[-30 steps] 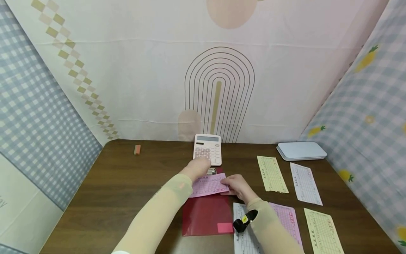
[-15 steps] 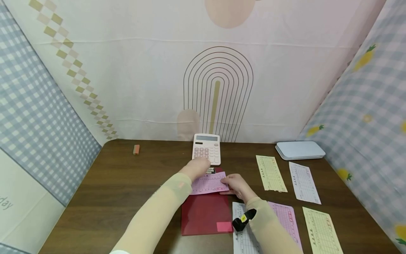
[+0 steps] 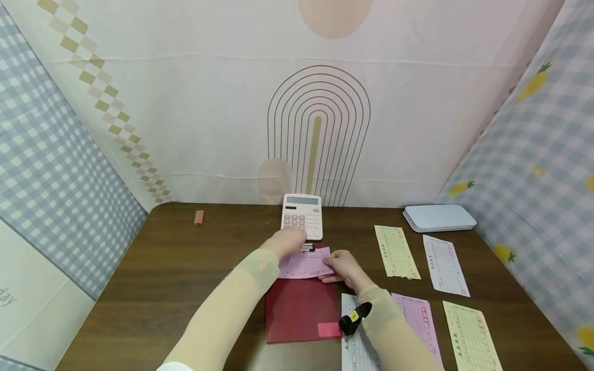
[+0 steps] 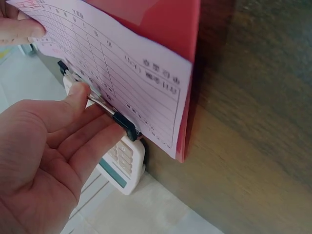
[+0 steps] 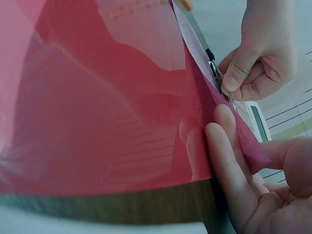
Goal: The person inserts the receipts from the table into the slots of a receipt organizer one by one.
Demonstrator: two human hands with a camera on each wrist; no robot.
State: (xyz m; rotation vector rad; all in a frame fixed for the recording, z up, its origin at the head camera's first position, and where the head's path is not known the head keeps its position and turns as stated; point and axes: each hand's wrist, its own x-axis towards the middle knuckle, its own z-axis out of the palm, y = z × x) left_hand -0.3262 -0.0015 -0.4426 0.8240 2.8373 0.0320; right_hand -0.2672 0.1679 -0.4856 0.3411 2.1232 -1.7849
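A red clipboard (image 3: 301,309) lies on the table with its metal clip (image 4: 100,103) at the far end. My left hand (image 3: 289,240) pinches the clip's lever between thumb and fingers, as the left wrist view shows. Lying crosswise at the clip is a printed pink slip (image 3: 303,265), its long edge right at the clip's mouth. My right hand (image 3: 347,269) pinches that slip's right end, thumb on top and fingers beneath. In the right wrist view the slip's underside (image 5: 251,146) bends up between thumb and fingers.
Just behind the clipboard stands a white calculator (image 3: 315,216). To the right lie yellow slips (image 3: 397,252), a pale slip (image 3: 446,265), another pink slip (image 3: 417,317) and a white slip (image 3: 352,350) partly under my right forearm. A light-blue case (image 3: 441,217) and an orange eraser (image 3: 199,217) sit at the back.
The pink slip has moved a little away from me, closer under the clip, and my right hand has moved with it. My left hand stays at the clip.
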